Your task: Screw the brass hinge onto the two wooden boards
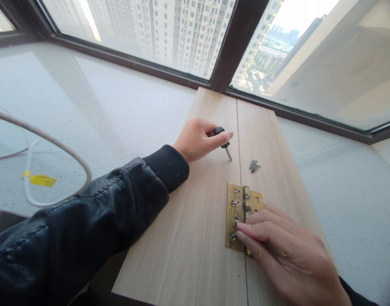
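Note:
My left hand (197, 140) is closed around the black handle of a small screwdriver (217, 131), its metal shaft slanting down to the wooden boards. A brass hinge (230, 216) lies across the seam between two pale boards (182, 221). My right hand (290, 255) pinches a small screw (233, 236) at the lowest hole of the hinge's left leaf. Another screw (235, 202) leans in a hole higher on that leaf. My right fingers cover part of the right leaf. Several loose screws (254, 165) lie in a small pile beyond the hinge.
A pale speckled sill (134, 97) lies beneath the boards. At left, a looped cable (64, 146) with a yellow tag (43, 180) hangs beside my sleeve. Dark window frames (223, 55) border the far side, the boards' far end close to them.

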The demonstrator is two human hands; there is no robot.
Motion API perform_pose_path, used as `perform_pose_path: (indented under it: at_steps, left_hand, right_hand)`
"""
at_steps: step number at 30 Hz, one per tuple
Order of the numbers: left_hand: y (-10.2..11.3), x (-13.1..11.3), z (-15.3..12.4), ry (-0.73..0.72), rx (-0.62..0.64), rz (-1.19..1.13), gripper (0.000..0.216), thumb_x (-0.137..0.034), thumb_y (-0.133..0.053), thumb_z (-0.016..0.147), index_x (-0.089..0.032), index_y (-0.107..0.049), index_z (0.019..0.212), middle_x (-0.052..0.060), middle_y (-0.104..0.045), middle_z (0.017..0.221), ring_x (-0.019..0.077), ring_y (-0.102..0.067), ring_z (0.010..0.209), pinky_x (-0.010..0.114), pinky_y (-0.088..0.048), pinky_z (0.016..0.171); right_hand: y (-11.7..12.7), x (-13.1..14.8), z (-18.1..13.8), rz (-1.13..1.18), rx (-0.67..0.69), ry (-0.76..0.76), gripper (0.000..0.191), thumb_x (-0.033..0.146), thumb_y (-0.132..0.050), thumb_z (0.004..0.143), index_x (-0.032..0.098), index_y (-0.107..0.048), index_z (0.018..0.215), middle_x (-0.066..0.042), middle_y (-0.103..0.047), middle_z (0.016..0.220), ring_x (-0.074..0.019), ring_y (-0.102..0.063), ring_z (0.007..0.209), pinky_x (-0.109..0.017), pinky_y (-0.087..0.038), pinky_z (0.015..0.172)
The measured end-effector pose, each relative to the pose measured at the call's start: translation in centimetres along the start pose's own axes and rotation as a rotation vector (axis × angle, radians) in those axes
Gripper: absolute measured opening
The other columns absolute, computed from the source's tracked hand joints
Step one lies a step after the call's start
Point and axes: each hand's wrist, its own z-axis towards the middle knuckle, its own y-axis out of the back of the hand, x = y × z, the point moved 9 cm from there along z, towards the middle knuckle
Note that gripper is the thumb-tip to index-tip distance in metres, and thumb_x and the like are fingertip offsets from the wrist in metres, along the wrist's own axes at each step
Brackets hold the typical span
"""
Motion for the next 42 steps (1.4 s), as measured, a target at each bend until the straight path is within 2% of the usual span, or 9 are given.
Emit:
perform_pose_path:
  at_steps: [7,16,19,25,33,37,39,42]
  left_hand:
    - [0.12,0.08,0.08,-0.008,-0.013,0.011,0.049,-0.041,-0.064,0.085,-0.021,-0.033,0.051,-0.007,-0.028,0.055,0.0064,-0.025,0.053,0.028,-0.019,0.052]
    - [0.21,0.13,0.04,-0.003,-0.016,0.015,0.05,-0.042,-0.064,0.085,-0.022,-0.033,0.051,-0.007,-0.029,0.055,0.0069,-0.025,0.054,0.028,-0.02,0.052]
    - [0.15,0.18,0.06,0.004,-0.008,0.024,0.05,-0.043,-0.064,0.085,-0.022,-0.033,0.051,-0.007,-0.028,0.054,0.0068,-0.026,0.054,0.028,-0.02,0.052]
    - [0.03,0.22,0.1,0.007,0.004,0.014,0.049,-0.042,-0.064,0.085,-0.022,-0.034,0.051,-0.007,-0.029,0.054,0.0066,-0.026,0.053,0.029,-0.02,0.052]
    - [-0.01,0.01,0.02,-0.004,-0.001,0.015,0.049,-0.041,-0.064,0.085,-0.022,-0.034,0.051,-0.007,-0.029,0.055,0.0067,-0.025,0.053,0.029,-0.02,0.052]
    - [0.0,0.06,0.0,0.0,0.001,0.004,0.049,-0.042,-0.064,0.085,-0.021,-0.034,0.052,-0.007,-0.029,0.055,0.0065,-0.025,0.053,0.028,-0.019,0.052]
    - [0.02,0.1,0.0,0.003,0.003,-0.001,0.049,-0.042,-0.064,0.085,-0.021,-0.035,0.052,-0.007,-0.029,0.054,0.0063,-0.025,0.053,0.028,-0.019,0.052]
    - [0.05,0.23,-0.01,0.013,0.003,-0.006,0.049,-0.042,-0.066,0.084,-0.021,-0.036,0.051,-0.007,-0.029,0.054,0.006,-0.026,0.053,0.027,-0.02,0.051]
  right_hand:
    - [0.16,-0.04,0.08,-0.026,-0.027,-0.016,0.017,0.004,-0.059,0.098,0.018,-0.06,0.089,0.0,-0.064,0.078,-0.0113,-0.058,0.07,-0.023,-0.053,0.061]
    - [0.17,-0.16,-0.2,-0.099,-0.027,0.019,0.017,0.002,-0.061,0.097,0.019,-0.063,0.093,0.0,-0.064,0.076,-0.0134,-0.054,0.067,-0.031,-0.05,0.062]
    - [0.54,0.1,-0.47,-0.078,-0.038,0.073,0.018,0.0,-0.063,0.094,0.018,-0.066,0.098,-0.002,-0.066,0.083,-0.0141,-0.057,0.073,-0.031,-0.052,0.066]
    - [0.42,0.62,-0.52,0.009,0.028,0.122,0.031,-0.007,-0.054,0.092,0.015,-0.067,0.11,-0.005,-0.068,0.092,-0.0145,-0.06,0.085,-0.027,-0.057,0.072]
    - [0.52,-0.01,-0.45,-0.038,-0.011,0.097,0.015,0.003,-0.067,0.093,0.017,-0.061,0.094,-0.002,-0.061,0.082,-0.0126,-0.056,0.075,-0.025,-0.052,0.064]
    - [0.61,0.0,-0.49,-0.072,-0.014,0.106,0.009,0.015,-0.071,0.097,0.016,-0.065,0.103,-0.004,-0.063,0.086,-0.0141,-0.056,0.079,-0.026,-0.054,0.066]
    - [0.63,0.04,-0.47,-0.076,-0.011,0.105,0.015,0.012,-0.067,0.096,0.015,-0.066,0.111,-0.005,-0.064,0.09,-0.0146,-0.057,0.082,-0.026,-0.055,0.069]
    - [0.42,0.03,-0.4,-0.041,0.011,0.108,0.024,0.0,-0.061,0.093,0.015,-0.068,0.111,-0.005,-0.065,0.09,-0.0143,-0.057,0.082,-0.028,-0.054,0.071]
